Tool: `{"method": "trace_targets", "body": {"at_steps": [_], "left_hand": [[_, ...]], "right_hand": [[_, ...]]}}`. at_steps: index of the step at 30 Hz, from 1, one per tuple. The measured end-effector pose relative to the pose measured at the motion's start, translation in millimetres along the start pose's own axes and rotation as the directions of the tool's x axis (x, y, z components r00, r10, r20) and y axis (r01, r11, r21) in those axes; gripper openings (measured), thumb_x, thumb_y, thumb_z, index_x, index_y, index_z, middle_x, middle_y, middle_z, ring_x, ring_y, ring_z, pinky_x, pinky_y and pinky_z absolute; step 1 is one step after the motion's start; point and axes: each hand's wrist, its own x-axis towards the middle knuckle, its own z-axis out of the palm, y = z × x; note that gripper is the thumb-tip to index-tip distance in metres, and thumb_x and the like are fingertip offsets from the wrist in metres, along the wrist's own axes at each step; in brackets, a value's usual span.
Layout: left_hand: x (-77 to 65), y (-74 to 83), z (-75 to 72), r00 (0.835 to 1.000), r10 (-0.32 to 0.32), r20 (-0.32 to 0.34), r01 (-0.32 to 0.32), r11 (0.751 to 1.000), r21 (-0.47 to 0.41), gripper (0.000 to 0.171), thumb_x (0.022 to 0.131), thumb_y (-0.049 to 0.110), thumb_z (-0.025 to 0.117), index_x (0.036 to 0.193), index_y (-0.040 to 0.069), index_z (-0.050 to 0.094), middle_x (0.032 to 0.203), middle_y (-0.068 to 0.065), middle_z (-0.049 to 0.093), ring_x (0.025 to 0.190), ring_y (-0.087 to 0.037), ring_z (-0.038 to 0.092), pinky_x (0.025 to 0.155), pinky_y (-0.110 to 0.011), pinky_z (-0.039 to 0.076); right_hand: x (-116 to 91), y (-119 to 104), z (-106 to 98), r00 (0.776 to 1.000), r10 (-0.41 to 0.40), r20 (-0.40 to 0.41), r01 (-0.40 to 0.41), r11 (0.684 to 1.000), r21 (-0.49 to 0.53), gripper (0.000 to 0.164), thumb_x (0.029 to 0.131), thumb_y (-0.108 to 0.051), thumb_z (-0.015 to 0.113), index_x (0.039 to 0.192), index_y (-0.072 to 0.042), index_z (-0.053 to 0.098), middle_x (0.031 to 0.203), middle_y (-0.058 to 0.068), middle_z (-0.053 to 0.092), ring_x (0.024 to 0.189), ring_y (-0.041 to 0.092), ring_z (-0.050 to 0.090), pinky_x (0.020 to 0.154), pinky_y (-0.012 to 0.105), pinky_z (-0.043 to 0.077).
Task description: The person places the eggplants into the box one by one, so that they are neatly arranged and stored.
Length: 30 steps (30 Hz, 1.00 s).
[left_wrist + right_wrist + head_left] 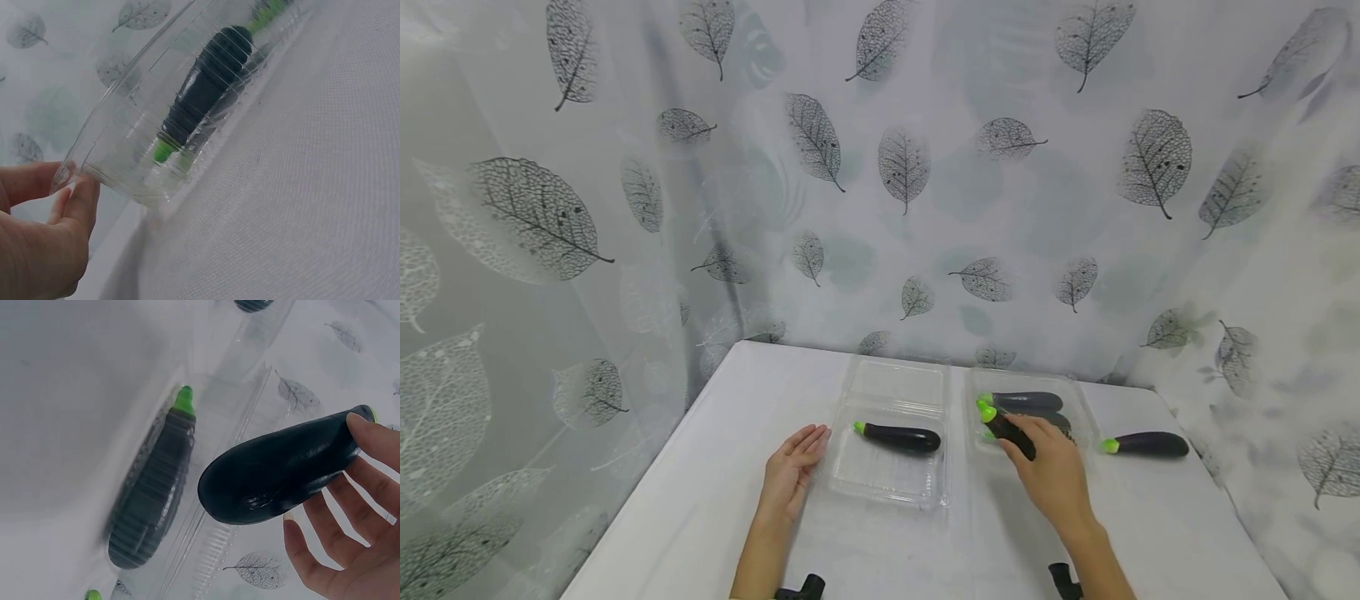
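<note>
My right hand (1054, 479) grips a dark eggplant (1013, 435) with a bright green stem end, above the right-hand clear plastic container (1084, 404). In the right wrist view the thumb and fingers hold this eggplant (281, 465) near one end. Another eggplant (1026, 402) lies at the back of that container, and more dark shapes there are partly hidden by the hand. At the left-hand clear container (883, 492), my left hand (788, 475) pinches the rim between thumb and fingers, as the left wrist view shows. A single eggplant (901, 437) lies inside this container.
A loose eggplant (1146, 444) rests on the white table (880, 558) to the right of the containers. The left container's lid (898, 379) is folded back behind it. A leaf-patterned curtain (865, 208) hangs behind and beside the table.
</note>
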Motion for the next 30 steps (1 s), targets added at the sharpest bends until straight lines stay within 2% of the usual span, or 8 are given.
{"method": "trace_targets", "body": {"at_steps": [6, 13, 18, 26, 30], "left_hand": [[-1.0, -1.7, -0.9, 1.0, 0.005, 0.003, -0.005, 1.0, -0.002, 0.059, 0.097, -0.02, 0.051, 0.153, -0.014, 0.032, 0.156, -0.034, 0.04, 0.143, -0.037, 0.049, 0.113, -0.03, 0.048], [0.5, -2.0, -0.4, 1.0, 0.01, 0.002, -0.01, 1.0, 0.014, 0.059, 0.098, -0.019, 0.052, 0.153, -0.016, 0.03, 0.155, -0.036, 0.039, 0.139, -0.034, 0.054, 0.113, -0.03, 0.048], [0.0, -1.2, 0.8, 1.0, 0.004, 0.002, -0.004, 1.0, 0.01, 0.059, 0.098, -0.019, 0.051, 0.153, -0.016, 0.03, 0.155, -0.036, 0.039, 0.139, -0.034, 0.053, 0.113, -0.03, 0.047], [-0.3, -0.9, 1.0, 1.0, 0.003, -0.006, -0.003, 1.0, 0.016, 0.058, 0.099, -0.018, 0.052, 0.153, -0.015, 0.031, 0.155, -0.036, 0.039, 0.139, -0.034, 0.054, 0.113, -0.029, 0.048], [0.4, -1.0, 1.2, 1.0, 0.004, -0.005, -0.003, 1.0, 0.017, 0.057, 0.099, -0.018, 0.051, 0.153, -0.015, 0.032, 0.155, -0.036, 0.039, 0.138, -0.033, 0.055, 0.113, -0.03, 0.048]], "right_hand": [[0.2, -4.8, 8.2, 0.999, 0.005, 0.04, -0.004, 1.0, -0.006, 0.045, 0.085, -0.018, 0.088, 0.126, -0.007, 0.074, 0.118, 0.015, 0.072, 0.108, 0.042, 0.069, 0.086, 0.062, 0.057], [2.0, -13.1, 15.8, 0.997, 0.025, 0.072, -0.025, 1.0, 0.005, 0.044, 0.084, -0.018, 0.089, 0.124, -0.005, 0.074, 0.117, 0.014, 0.073, 0.108, 0.04, 0.069, 0.084, 0.059, 0.06], [3.3, -19.1, 20.0, 0.995, 0.04, 0.096, -0.041, 0.999, 0.007, 0.043, 0.086, -0.02, 0.088, 0.124, -0.008, 0.075, 0.118, 0.012, 0.072, 0.107, 0.038, 0.069, 0.081, 0.056, 0.06], [7.4, -31.4, 25.4, 0.99, 0.04, 0.137, -0.041, 0.999, 0.007, 0.043, 0.088, -0.023, 0.087, 0.127, -0.012, 0.074, 0.12, 0.011, 0.073, 0.107, 0.038, 0.069, 0.081, 0.055, 0.057], [9.2, -36.5, 28.5, 0.99, 0.014, 0.138, -0.017, 1.0, 0.019, 0.042, 0.088, -0.025, 0.086, 0.127, -0.013, 0.075, 0.119, 0.008, 0.074, 0.105, 0.036, 0.069, 0.08, 0.053, 0.058]]}}
